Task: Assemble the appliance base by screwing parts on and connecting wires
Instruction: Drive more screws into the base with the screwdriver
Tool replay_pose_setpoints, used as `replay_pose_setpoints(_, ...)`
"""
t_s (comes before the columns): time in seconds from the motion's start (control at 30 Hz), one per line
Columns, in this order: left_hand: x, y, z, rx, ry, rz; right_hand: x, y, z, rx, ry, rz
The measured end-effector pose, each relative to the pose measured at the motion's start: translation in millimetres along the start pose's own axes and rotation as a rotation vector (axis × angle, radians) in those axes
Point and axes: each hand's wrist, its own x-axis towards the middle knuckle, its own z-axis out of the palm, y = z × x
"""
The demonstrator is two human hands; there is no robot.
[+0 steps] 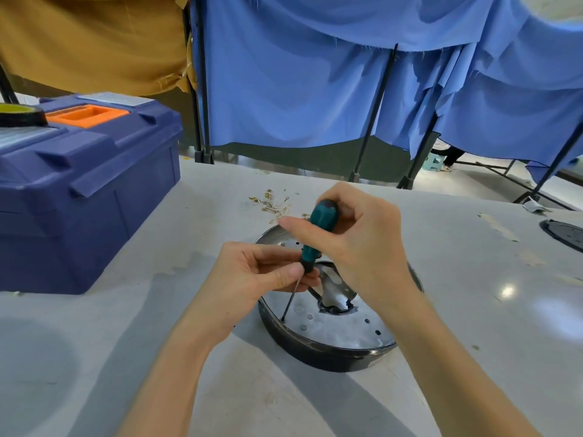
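Right hand (356, 241) clamps the screwdriver (318, 217) handle, left hand (262, 272) pinches the shaft below that grip; the slanted tip, seemingly seated in the appliance base (331, 354), may slip.

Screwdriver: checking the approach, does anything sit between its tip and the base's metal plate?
Nothing visible: the screwdriver tip meets the base plate near its left rim; the left hand pinches the shaft higher up.

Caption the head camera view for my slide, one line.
Right hand grips a green-handled screwdriver, tip down in the round appliance base, while the left hand pinches it lower down.
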Motion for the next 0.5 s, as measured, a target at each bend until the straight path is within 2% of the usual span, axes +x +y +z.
replay_pose_setpoints(0.1,-3,2,2,0.015,0.047,0.051,-5,0,1,-0.043,0.065,0.077)
replay_pose_setpoints(0.17,-4,4,-1,0.066,0.086,0.094,-4,0,-6,0.028,0.103,0.129)
replay_pose_setpoints(0.23,-6,7,-7,0.141,0.109,0.122,2,0,-20,0.122,0.212,0.171)
replay_pose_setpoints(0.3,-7,12,-13,0.281,0.093,0.146,8,1,-41,0.154,0.268,0.189)
replay_pose_setpoints(0.4,-8,20,-24,0.55,-0.024,0.131,9,6,-70,0.187,0.147,0.198)
replay_pose_setpoints(0.5,-9,20,-29,0.794,-0.196,-0.012,1,9,-77,0.02,-0.13,0.158)
